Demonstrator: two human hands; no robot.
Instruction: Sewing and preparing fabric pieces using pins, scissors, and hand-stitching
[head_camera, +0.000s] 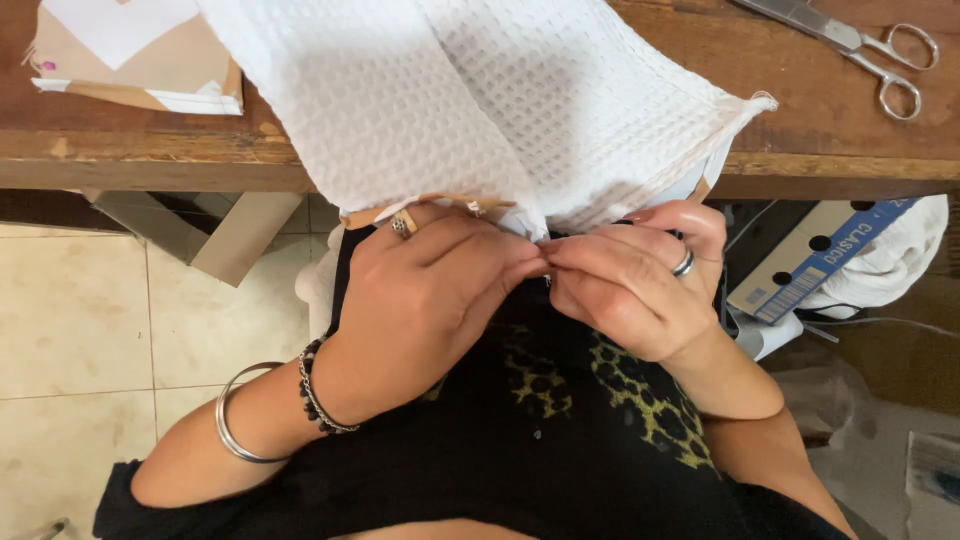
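White waffle cloth hem pinched by left hand and right hand fingers, over table edge.

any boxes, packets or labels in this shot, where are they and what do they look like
Cardboard box: below the table edge on the right, long and flat, white with a blue printed strip, round holes and a barcode label.
Paper packet: on the wooden table, top left corner, flat, tan with white sheets on it.
No screens or signs in view.

white waffle cloth cut off above, scissors blade tips cropped
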